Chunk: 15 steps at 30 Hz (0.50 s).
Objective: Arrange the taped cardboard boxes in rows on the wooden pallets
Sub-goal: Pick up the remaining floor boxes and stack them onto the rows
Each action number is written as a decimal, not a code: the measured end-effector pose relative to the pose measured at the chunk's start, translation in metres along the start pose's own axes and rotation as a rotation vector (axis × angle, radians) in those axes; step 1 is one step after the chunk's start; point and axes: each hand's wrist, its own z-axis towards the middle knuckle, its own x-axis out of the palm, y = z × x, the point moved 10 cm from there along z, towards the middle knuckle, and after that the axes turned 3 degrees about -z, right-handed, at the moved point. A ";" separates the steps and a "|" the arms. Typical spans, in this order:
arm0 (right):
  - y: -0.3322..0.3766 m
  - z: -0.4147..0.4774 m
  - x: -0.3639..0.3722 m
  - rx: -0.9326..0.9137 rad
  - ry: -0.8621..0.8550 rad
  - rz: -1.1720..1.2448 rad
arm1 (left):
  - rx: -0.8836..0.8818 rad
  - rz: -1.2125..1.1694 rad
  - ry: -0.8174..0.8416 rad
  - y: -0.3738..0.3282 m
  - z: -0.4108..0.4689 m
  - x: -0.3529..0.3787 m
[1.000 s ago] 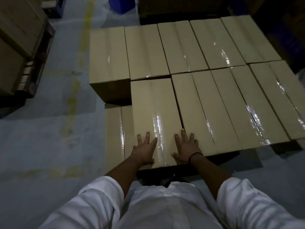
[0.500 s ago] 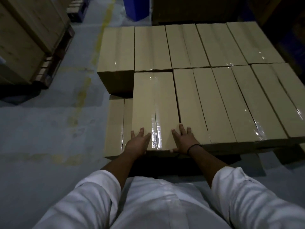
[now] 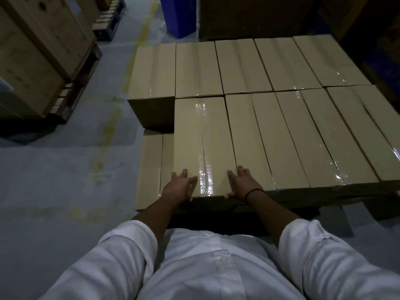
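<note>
Nearest the camera, two white sleeves (image 3: pixel 121 252) led to bare forearms reaching down to the stack. The left hand (image 3: pixel 179 187) and the right hand (image 3: pixel 242 185), which wore a black wristband (image 3: pixel 254 192), both lay flat on the near end of one taped cardboard box (image 3: pixel 201 146). The left fingers (image 3: pixel 184 173) were spread on its lid, the right fingers (image 3: pixel 240 169) lay straight and closer together, and each thumb sat at the near edge. Neither hand curled round anything.

That box was the leftmost of the near row in the top layer. Its right side touched the neighbouring box (image 3: pixel 249 139) and its far end met the far row (image 3: pixel 266 63). The step looked like a final squaring push. Done well, that meant even pressure from both palms, straight along the clear tape seam (image 3: pixel 204 148), so the box did not twist. It also meant checking that the near edge ran flush with the row to the right.

Left of it a lower box (image 3: pixel 151 165) showed an open slot in the top layer, in front of the far-left box (image 3: pixel 153 72). Probably the next box belonged there. The pallet beneath was too dark to make out.

Farther off stood a wooden crate (image 3: pixel 32 50) on the grey floor (image 3: pixel 54 169), and a blue bin (image 3: pixel 177 16)
</note>
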 end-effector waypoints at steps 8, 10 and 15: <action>0.001 0.003 -0.002 0.009 0.005 -0.007 | 0.012 0.045 0.059 -0.003 0.007 -0.004; 0.001 0.004 -0.002 0.011 0.011 -0.015 | 0.012 0.048 0.070 -0.004 0.008 -0.004; 0.003 0.005 -0.003 0.007 0.034 -0.008 | 0.018 0.047 0.065 -0.003 0.008 -0.006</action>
